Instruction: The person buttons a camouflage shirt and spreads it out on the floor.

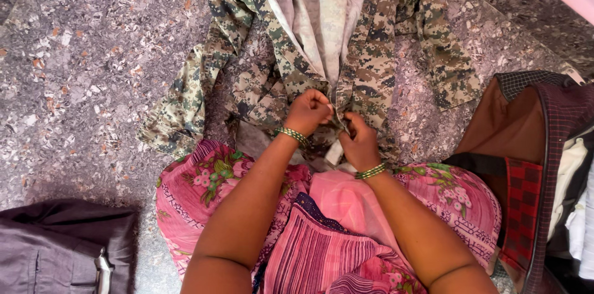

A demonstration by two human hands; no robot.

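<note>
Camouflage jacket point(371, 53) lay spread open on the speckled stone floor point(93, 53), filling the upper centre of the frame, pale lining showing between its two front edges, sleeves flung toward the left and upper right. Long axis ran from the top of the frame down toward the person's lap. Left hand point(308, 111) was clenched in a pinching grip on the jacket's left front edge at its lower end; right hand point(359, 139) was likewise closed on the facing edge, the two hands almost touching at the centre of the frame, neither clearly nearer. What small part lay between the fingers could not be told. Green bangles point(292, 135) circled both wrists. Pink floral garment point(210, 183) covered the lap below. Dark folded trousers point(62, 251) sat at lower left; an open checked bag point(544, 145) with clothing stood at right.
</note>
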